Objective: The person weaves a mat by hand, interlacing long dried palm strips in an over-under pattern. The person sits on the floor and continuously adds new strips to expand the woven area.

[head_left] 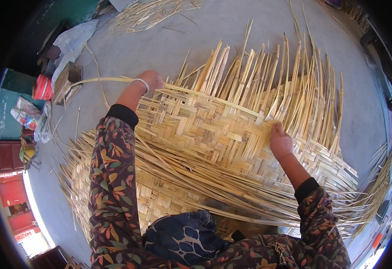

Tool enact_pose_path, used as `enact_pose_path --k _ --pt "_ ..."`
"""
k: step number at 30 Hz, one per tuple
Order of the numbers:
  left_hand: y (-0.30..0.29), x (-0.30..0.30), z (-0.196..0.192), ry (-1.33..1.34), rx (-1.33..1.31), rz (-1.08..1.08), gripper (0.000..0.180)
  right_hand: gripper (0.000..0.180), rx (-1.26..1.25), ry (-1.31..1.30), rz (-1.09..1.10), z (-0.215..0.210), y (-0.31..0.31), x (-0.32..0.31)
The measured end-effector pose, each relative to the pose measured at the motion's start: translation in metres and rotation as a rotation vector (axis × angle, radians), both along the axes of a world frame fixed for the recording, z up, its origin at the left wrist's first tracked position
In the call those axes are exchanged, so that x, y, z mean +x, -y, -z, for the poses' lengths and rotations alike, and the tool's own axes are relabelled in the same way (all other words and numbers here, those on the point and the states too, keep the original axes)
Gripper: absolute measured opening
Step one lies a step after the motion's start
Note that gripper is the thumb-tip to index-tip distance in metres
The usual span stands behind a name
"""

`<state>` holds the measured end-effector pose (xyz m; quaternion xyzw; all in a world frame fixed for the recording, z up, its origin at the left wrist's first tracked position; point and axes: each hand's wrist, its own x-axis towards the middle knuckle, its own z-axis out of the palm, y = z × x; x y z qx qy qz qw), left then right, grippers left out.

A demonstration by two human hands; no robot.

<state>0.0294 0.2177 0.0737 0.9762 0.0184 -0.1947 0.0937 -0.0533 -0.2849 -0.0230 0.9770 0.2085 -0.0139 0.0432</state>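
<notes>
A partly woven reed mat (200, 123) spreads in front of me, its zigzag weave pale yellow. A long, flat reed strip (214, 98) runs along the far edge of the weave, at the foot of the upright strips. At the left my left hand (152, 80), with a bracelet at the wrist, is closed round this strip, whose tail bends away leftward. Further right, my right hand (281, 142) is closed, thumb and fingers pressed at the strip's right part on the weave. The exact grip of its fingertips is partly hidden.
Unwoven reed strips (290, 89) fan out beyond the weave. A bundle of loose strips (196, 175) lies across the mat close to me. On the grey floor (129, 49) are a wooden block (68, 84), a red bundle (42, 87), plastic bags and scattered reeds (153, 15).
</notes>
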Motion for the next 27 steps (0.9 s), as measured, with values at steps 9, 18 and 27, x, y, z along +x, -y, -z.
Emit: enact_pose_path --k 9,18,27 --pt "0.014 0.001 0.027 0.036 0.320 -0.089 0.018 0.041 0.055 -0.030 0.025 -0.005 -0.004 -0.002" --pt "0.042 -0.009 0.051 0.220 0.525 -0.054 0.016 0.039 0.081 -0.028 0.022 -0.001 -0.002 -0.003" --pt "0.067 -0.007 0.059 0.133 0.377 -0.446 0.022 0.041 0.023 0.004 0.011 -0.003 0.000 -0.005"
